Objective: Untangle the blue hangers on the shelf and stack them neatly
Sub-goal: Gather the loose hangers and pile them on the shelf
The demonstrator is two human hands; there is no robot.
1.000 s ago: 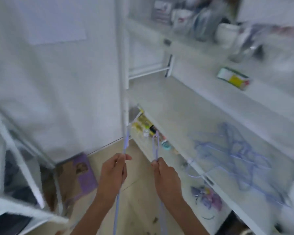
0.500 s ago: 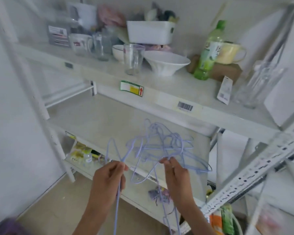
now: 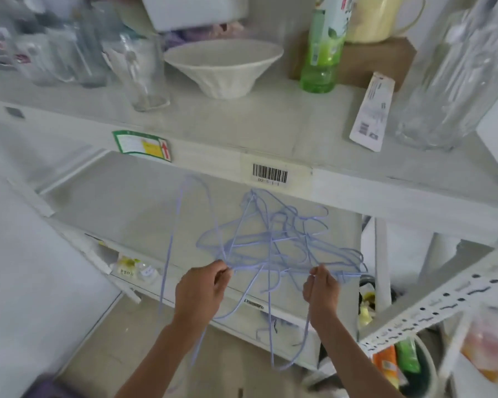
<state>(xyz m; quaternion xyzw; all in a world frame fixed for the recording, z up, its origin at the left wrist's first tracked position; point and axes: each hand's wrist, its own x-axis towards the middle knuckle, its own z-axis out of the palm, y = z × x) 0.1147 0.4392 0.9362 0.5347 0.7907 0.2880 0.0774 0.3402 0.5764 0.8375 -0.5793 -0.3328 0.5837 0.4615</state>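
Note:
A tangle of thin pale-blue wire hangers (image 3: 273,237) lies on the middle shelf (image 3: 121,202) of a white rack, with some wires sticking out past the shelf's front edge. My left hand (image 3: 202,288) pinches a wire at the tangle's left front; a long loop from it rises and another strand hangs down past my wrist. My right hand (image 3: 321,288) pinches wires at the tangle's right front, and more blue strands dangle below it.
The upper shelf (image 3: 242,124) carries a white bowl (image 3: 223,67), drinking glasses (image 3: 144,73), a green bottle (image 3: 325,44), a yellow mug (image 3: 377,15) on a brown box and a tall glass vase (image 3: 449,79). A perforated rack post (image 3: 431,305) slants at right. Small items sit on the lowest shelf.
My view swung from the wall to the rack and came closer. Both hands moved from two separate strands up to the tangle on the middle shelf and now pinch its front edges.

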